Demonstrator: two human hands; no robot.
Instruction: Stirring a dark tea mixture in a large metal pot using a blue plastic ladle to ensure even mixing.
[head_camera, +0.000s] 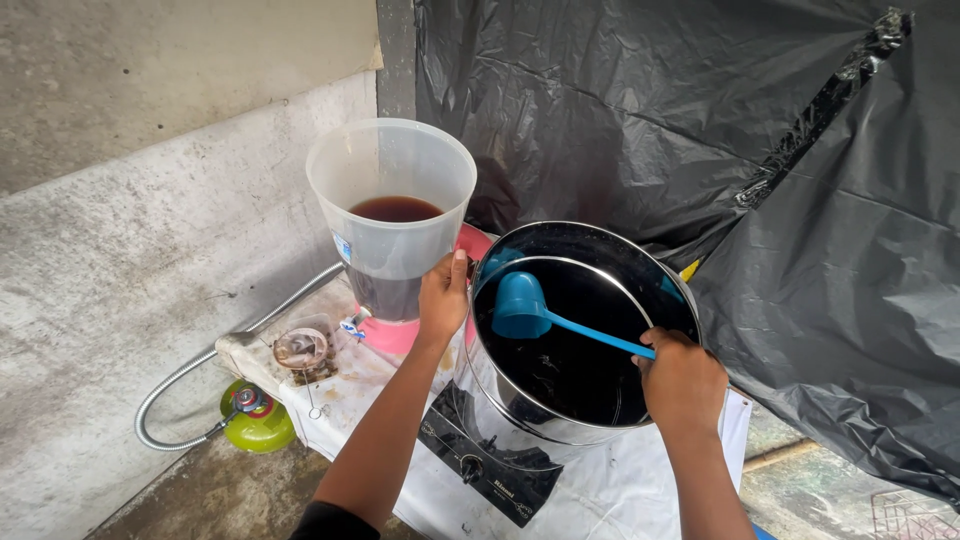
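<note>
My left hand (443, 298) rests against the side of a clear plastic drink dispenser (392, 215) that is partly filled with dark liquid and stands on a pink base (400, 333). My right hand (682, 380) grips the handle of a blue plastic ladle (522, 305). The ladle's bowl hangs above the dark liquid inside a large steel pot (560, 420). The pot stands on a stove (485, 470) with a black front panel and a knob.
A flexible metal hose (190, 375) runs from a green gas cylinder (257, 420) on the floor to the stove. A small strainer (300, 348) lies on the white-covered table. Black plastic sheeting (700, 130) hangs behind; a concrete wall (130, 200) is at the left.
</note>
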